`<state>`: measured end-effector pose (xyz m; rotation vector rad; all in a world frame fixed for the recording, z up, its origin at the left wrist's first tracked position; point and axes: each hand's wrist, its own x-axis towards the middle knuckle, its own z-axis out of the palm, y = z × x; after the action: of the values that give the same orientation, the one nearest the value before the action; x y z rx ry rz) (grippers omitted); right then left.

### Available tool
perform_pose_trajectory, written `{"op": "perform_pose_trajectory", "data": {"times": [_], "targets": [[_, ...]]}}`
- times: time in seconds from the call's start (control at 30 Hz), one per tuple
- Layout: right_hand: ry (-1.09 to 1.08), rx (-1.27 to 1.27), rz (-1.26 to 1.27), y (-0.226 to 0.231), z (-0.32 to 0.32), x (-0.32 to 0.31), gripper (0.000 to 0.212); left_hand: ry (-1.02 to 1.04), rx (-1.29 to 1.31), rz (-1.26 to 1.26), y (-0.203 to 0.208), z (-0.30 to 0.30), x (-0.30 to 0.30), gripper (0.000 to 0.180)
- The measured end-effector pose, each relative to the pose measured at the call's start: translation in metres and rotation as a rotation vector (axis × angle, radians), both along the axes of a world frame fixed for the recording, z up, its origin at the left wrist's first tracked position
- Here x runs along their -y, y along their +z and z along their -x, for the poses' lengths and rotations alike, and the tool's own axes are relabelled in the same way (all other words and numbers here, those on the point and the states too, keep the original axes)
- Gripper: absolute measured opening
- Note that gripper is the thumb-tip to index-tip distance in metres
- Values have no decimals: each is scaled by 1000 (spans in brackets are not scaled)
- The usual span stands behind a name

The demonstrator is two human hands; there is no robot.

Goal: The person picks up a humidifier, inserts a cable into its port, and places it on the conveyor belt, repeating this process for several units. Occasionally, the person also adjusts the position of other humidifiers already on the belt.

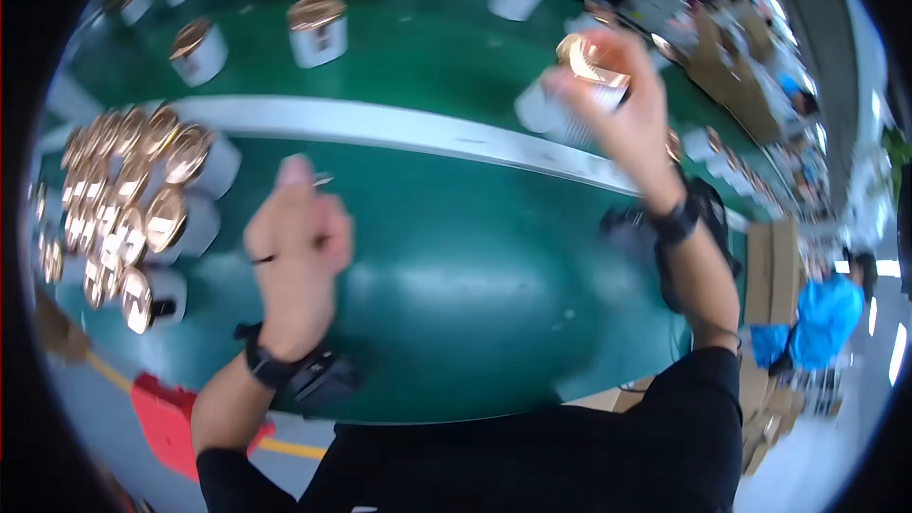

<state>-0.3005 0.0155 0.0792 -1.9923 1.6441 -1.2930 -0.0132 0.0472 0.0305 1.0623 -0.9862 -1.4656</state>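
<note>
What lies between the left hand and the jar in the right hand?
In the head view, only bare green table lies between the left hand and the jar that the right hand holds; nothing stands there.

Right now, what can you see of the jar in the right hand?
The jar is a small white cylinder with a shiny gold lid, blurred by motion. The right hand grips it from the side, fingers wrapped over the lid end, holding it tilted in the air above the grey rail beside the green belt. Nothing else touches it.
</note>
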Motion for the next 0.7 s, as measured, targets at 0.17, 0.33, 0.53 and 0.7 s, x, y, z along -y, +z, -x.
{"op": "perform_pose_trajectory", "data": {"times": [0.17, 0.33, 0.53, 0.7], "targets": [[-624, -177, -219, 33, 305, -21, 59, -86, -37, -45, 10, 41, -5, 50], [-724, -498, -498, -36, 366, -32, 77, -119, 63, -82, 1, 42, -3, 51], [-543, -826, -107, -30, 401, 49, 71, -130, 143, -107, -5, 45, 6, 52], [-388, -807, -269, -39, 445, 94, 56, -137, 226, -127, 17, 56, 3, 53]]}}
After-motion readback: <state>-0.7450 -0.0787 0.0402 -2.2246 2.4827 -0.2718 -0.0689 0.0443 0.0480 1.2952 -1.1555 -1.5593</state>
